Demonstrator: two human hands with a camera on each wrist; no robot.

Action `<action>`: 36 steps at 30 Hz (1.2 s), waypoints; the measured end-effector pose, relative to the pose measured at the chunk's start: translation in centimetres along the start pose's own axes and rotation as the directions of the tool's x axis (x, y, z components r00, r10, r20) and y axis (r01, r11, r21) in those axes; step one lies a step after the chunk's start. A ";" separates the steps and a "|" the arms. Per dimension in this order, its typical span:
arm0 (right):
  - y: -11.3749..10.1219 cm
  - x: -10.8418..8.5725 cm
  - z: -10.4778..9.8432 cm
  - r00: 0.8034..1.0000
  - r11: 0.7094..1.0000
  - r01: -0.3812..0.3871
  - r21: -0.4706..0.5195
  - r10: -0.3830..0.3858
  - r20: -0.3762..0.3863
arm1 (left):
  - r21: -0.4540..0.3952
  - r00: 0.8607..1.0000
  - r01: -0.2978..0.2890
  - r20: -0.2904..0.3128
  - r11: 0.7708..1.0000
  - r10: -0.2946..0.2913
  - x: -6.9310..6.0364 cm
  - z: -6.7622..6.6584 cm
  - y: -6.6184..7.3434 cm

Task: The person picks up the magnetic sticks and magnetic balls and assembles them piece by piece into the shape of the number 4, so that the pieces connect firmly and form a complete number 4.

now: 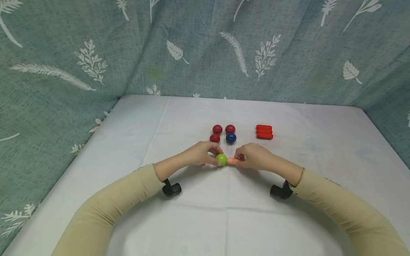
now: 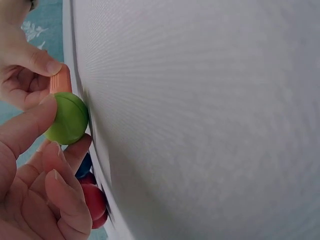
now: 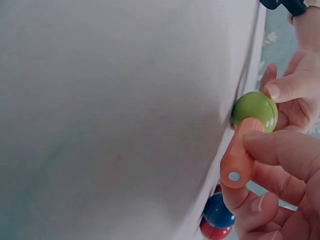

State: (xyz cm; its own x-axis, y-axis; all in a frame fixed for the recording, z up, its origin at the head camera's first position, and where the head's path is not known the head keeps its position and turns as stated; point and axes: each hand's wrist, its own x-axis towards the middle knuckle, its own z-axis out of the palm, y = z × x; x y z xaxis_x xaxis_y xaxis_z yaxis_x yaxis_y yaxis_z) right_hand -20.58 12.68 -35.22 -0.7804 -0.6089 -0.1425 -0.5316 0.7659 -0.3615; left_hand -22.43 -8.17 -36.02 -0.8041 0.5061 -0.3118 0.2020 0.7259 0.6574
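Observation:
Between the thumb and fingers of my left hand [image 1: 203,153] is a green ball [image 1: 221,159], pinched close to the tabletop. My right hand [image 1: 256,156] pinches an orange magnetic rod [image 3: 239,157], which has a round silver disc at its near end. The rod's other end meets the green ball's side in both wrist views. Just beyond the hands sit three red balls [image 1: 217,129] and a blue ball [image 1: 231,138], grouped closely. A small reddish bit shows under the left hand in the head view; what it is I cannot tell.
Red rods [image 1: 264,132] lie side by side, back and right of the balls. A white cloth [image 1: 192,220] covers the table, with a leaf-patterned green curtain [image 1: 205,53] behind and beside it. Black wrist devices [image 1: 172,189] hang under both forearms.

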 end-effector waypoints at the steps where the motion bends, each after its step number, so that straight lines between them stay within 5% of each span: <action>1: 0.0 0.0 0.0 1.000 1.000 0.001 0.000 -0.001 0.001 | -0.001 1.000 0.000 0.000 1.000 0.000 0.0 0.0 0.0; 27: 0.0 0.1 0.2 1.000 1.000 0.014 0.024 -0.014 -0.013 | 0.055 1.000 -0.020 -0.015 0.998 0.021 -0.4 -0.1 0.2; 36: 1.5 0.2 -2.0 0.998 0.998 -0.013 0.062 0.017 -0.060 | 0.054 1.000 0.007 -0.024 0.999 -0.005 -0.4 0.0 0.1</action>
State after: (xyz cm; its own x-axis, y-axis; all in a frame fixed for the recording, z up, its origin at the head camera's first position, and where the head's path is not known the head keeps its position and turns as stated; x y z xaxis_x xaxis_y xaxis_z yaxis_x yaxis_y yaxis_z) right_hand -22.22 14.12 -33.95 -0.8075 -0.5825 -0.0929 -0.5001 0.7596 -0.4159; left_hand -22.04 -8.29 -35.78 -0.8183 0.4910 -0.2988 0.2265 0.7533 0.6175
